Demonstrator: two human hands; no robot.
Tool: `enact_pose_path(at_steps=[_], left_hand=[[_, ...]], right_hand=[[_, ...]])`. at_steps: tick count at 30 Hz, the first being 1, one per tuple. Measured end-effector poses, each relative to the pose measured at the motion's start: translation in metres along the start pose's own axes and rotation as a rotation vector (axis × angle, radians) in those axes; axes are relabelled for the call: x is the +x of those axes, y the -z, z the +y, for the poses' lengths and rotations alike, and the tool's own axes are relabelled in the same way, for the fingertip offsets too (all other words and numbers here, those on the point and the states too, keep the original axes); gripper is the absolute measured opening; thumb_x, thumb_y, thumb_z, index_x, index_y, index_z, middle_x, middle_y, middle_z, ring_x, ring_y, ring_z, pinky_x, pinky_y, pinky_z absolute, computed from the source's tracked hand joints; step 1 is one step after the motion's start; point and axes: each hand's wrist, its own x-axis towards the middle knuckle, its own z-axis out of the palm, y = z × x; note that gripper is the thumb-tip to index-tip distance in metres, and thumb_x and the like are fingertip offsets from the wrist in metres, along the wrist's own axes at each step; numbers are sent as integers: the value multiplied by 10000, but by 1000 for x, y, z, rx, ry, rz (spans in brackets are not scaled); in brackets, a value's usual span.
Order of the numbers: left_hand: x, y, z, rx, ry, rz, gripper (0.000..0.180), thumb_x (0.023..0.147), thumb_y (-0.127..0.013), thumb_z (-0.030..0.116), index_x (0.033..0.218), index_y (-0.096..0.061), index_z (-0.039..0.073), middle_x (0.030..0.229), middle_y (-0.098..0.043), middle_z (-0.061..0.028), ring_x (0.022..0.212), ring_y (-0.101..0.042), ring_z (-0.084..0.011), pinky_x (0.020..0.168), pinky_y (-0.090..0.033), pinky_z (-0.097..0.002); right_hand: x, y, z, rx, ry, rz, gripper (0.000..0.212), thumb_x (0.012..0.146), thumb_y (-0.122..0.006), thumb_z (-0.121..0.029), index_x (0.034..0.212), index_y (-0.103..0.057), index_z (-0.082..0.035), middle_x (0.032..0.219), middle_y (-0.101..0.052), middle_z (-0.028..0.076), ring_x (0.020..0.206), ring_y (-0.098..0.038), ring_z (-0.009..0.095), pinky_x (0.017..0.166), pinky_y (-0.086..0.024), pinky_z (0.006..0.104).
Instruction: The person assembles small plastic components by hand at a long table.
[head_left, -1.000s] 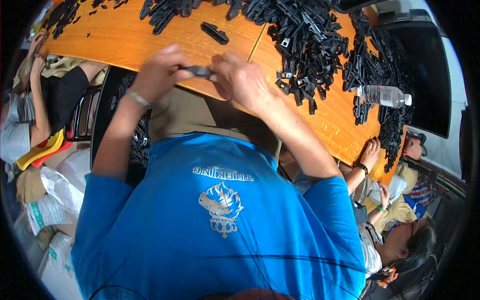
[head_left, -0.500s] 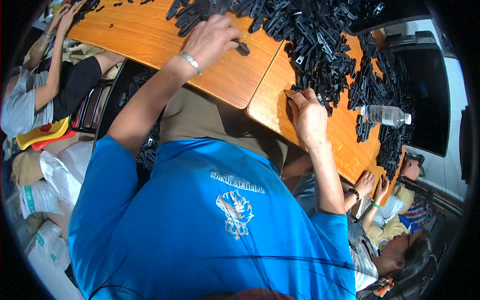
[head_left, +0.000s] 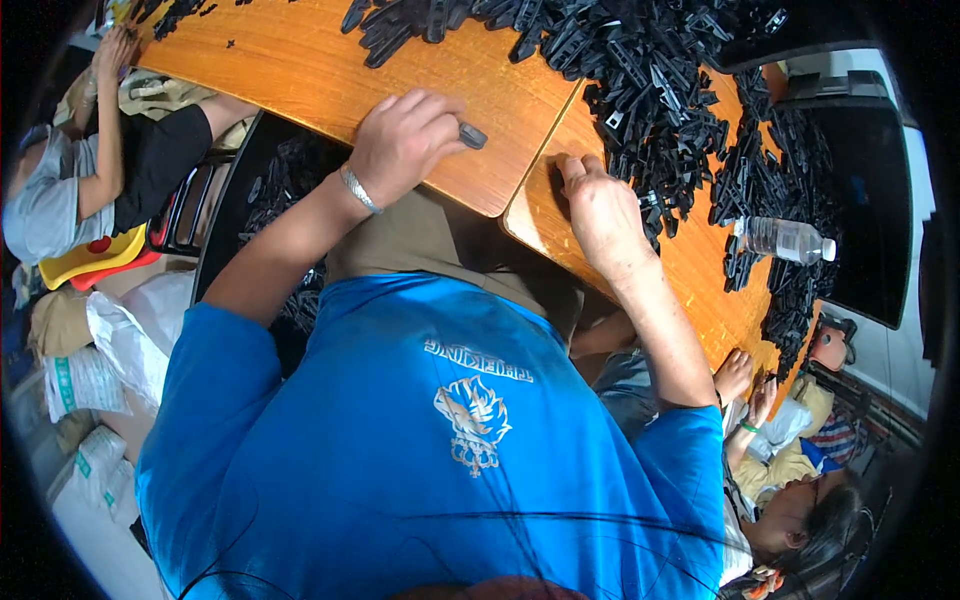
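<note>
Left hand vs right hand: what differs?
Left hand holds a small dark piece; right hand's hold is unclear. Left hand has a silvery bracelet; right hand has none. Right hand is beside the black heap; left hand is farther from it. Both are over the wooden table.

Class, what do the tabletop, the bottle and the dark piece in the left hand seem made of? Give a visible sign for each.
Tabletop: wood or wood-look laminate, smooth with slight sheen; orange-brown grain shows.
Bottle: probably clear, glossy plastic; its walls look see-through with bright highlights.
Dark piece in the left hand: perhaps smooth plastic, given its even grey; coated metal remains possible.
</note>
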Motion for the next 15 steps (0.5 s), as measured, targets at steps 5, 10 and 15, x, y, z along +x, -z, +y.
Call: enact_pose_path(at_steps=[5, 10, 15], left_hand=[[-9, -4, -1, -117, 70, 37, 210, 808, -844, 110, 961, -700, 96, 1146, -722, -48, 1089, -677, -281, 896, -552, -406], [-9, -4, -9, -156, 182, 82, 241, 820, -851, 61, 1026, -728, 39, 1137, -728, -106, 1057, -682, -332, 903, -559, -430], [-9, -6, -14, -186, 244, 51, 256, 819, -859, 70, 1041, -737, 37, 1050, -703, -105, 1017, -654, -334, 884, -536, -431]], right_hand=[[22, -8, -19, 185, 13, 95, 329, 979, -723, -93, 1292, -632, -47, 1118, -715, 212, 928, -736, 440, 775, -610, 503], [56, -19, -45, 437, -45, 198, 307, 933, -761, -23, 1229, -681, -40, 1097, -719, 202, 939, -739, 424, 782, -598, 468], [76, -36, -34, 543, 103, 405, 242, 829, -814, -6, 1064, -770, -46, 993, -677, 132, 885, -712, 386, 730, -578, 444]])
